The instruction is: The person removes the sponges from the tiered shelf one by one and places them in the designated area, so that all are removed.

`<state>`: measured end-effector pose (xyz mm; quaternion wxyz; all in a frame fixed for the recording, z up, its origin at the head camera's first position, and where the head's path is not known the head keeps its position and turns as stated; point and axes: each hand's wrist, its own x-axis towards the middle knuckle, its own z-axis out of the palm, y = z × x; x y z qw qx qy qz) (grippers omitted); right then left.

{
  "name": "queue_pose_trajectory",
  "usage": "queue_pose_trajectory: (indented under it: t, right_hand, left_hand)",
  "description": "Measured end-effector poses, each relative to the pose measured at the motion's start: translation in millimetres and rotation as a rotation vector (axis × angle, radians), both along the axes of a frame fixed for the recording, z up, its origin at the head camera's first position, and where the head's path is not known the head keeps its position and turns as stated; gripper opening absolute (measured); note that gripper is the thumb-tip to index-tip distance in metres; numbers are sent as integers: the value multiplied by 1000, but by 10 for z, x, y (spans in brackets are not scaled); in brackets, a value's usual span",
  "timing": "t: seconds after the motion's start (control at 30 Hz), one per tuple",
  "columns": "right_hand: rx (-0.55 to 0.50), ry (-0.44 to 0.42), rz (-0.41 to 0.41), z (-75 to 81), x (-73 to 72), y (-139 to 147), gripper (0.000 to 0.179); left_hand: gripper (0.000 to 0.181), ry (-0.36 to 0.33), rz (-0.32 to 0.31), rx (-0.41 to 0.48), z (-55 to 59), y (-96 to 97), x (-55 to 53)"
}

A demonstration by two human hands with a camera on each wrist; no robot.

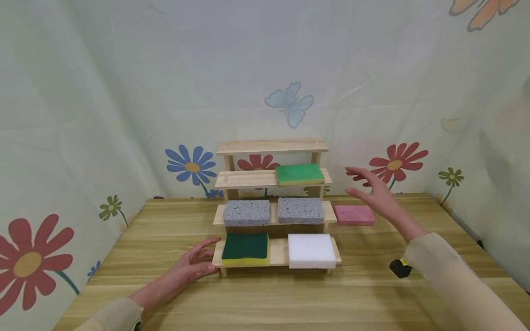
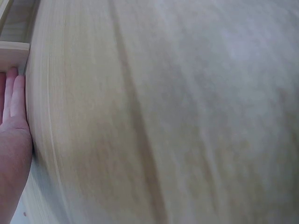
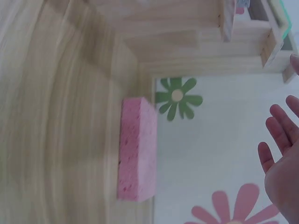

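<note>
- At the right hand [image 1: 378, 195]: gripping nothing, held in the air with fingers loosely extended and well parted from the thumb, to the right of the green sponge [image 1: 300, 175] and apart from it.
- At the left hand [image 1: 194, 264]: set against the left end of the bottom tier of the wooden rack [image 1: 248, 146], with fingers fairly straight and thumb by the front corner; cannot tell how firmly pressed.
- Just outward: on the third tier up, toward its right end, the green sponge; flat on the table [image 1: 174, 230], near the rack's right side, the pink sponge [image 1: 354, 215].
- Further along the rack: two grey sponges on the second tier up; below, a dark green sponge [image 1: 245, 246] and a white sponge [image 1: 312, 250].
- Might nudge the green sponge askew or off its tier by swinging the right fingertips in too far.
- Might shift or tip the rack by pushing too hard with the left hand; could then lose the white sponge first, set right at the front edge.
- Clear only from the right wrist: a gap between pink sponge and rack, hard to judge from the head.
- Clear only from the head: the left thumb, out of sight at the left wrist.
</note>
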<state>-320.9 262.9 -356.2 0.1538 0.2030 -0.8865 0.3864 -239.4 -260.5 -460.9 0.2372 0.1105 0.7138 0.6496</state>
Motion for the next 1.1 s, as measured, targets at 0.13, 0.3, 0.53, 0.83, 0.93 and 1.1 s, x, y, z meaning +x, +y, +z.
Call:
queue_pose_trajectory:
  t: [0.13,0.3,0.53,0.83,0.93,1.1]
  right_hand:
    - [-8,23,22,61,-10,-80,61]
    - [-4,52,49,124,-27,-178,61]
    - [-15,36,106,222,-52,-309,62]
    - [-11,-3,161,329,-123,-448,64]
    - [-16,-13,179,338,-147,-476,64]
    - [-19,-35,201,340,-179,-522,66]
  left_hand:
    - [70,5,-4,11,-8,-2,-2]
    - [71,8,-5,14,-12,-3,-2]
    - [70,1,-2,9,0,-2,1]
    - [72,15,-45,52,-4,-8,16]
    - [72,15,-47,55,-7,-11,14]
    - [71,12,-44,50,-14,-18,9]
